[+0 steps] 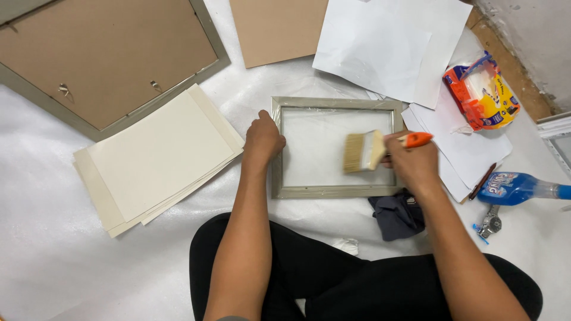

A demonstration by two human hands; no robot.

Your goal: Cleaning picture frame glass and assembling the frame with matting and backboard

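Observation:
A small grey-green picture frame with a clear pane lies flat on the white sheet in front of me. My left hand presses on its left rail, fingers curled over the edge. My right hand grips a wide paintbrush by its orange handle. The pale bristles point left and rest over the right half of the pane.
A large frame lies back side up at far left, with a stack of cream boards below it. Brown board, white papers, a snack bag, a blue spray bottle, a dark cloth and a small metal tool surround me.

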